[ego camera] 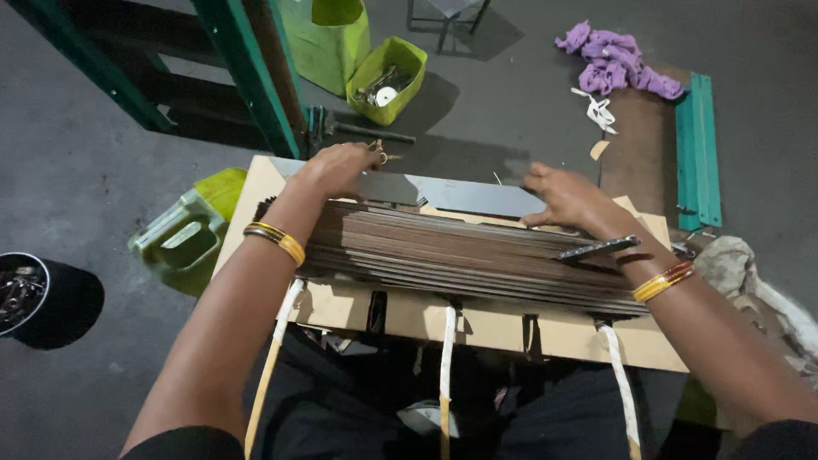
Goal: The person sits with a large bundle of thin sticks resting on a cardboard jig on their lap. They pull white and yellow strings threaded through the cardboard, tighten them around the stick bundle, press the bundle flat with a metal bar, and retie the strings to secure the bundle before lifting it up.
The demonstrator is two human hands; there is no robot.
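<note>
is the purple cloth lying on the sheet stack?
No, the purple cloth lies on the floor beyond the board, well apart from the sheet stack that both hands rest on.

floor open far side | blocked left: green jerrycan (183,238) | right: wooden board (632,145)

Left hand (336,168) and right hand (567,198) rest on far edge of stack of thin metal strips (460,251), fingers spread over grey sheet (464,194) behind it. Stack lies on tan board (511,328) across lap — white straps (446,358) run under it. Bangles on both wrists. On floor: green jerrycan (183,238) at left, green tub of parts (388,78) ahead, purple cloth (613,64) far right.
</note>
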